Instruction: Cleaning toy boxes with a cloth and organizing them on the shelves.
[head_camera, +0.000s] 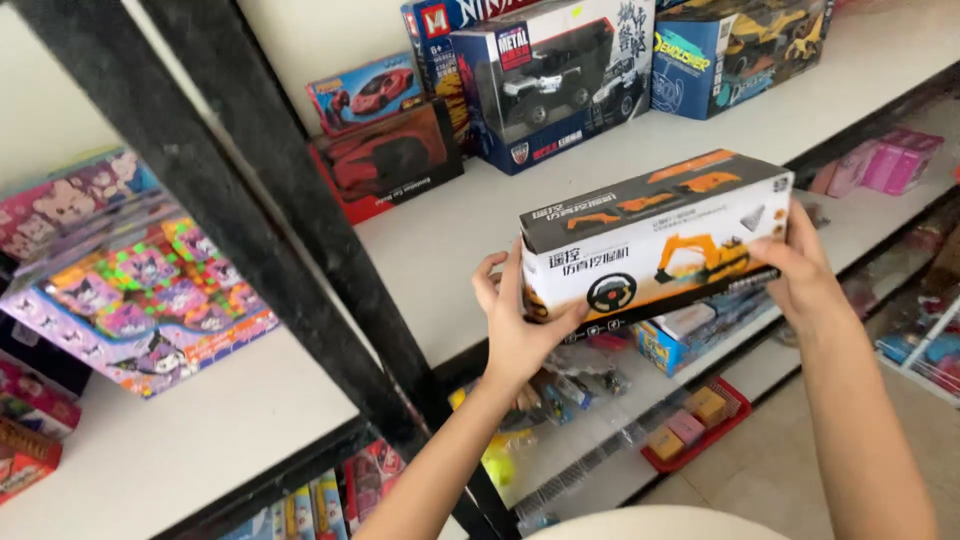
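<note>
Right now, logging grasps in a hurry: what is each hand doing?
Left hand: fingers closed on the left end of the excavator toy box.
Right hand: fingers closed on its right end.

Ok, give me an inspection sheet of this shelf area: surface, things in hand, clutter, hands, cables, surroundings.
Surface: white shelf, partly bare.
Job's things: toy excavator box, held level above the shelf edge.
Clutter: toy car boxes at the back, red car box, colourful puzzle boxes at left.
Hands: left hand grips the box's left end, right hand its right end.
Cables: nothing seen.
Surroundings: black shelf post, lower shelves with small toys, tiled floor.
</note>
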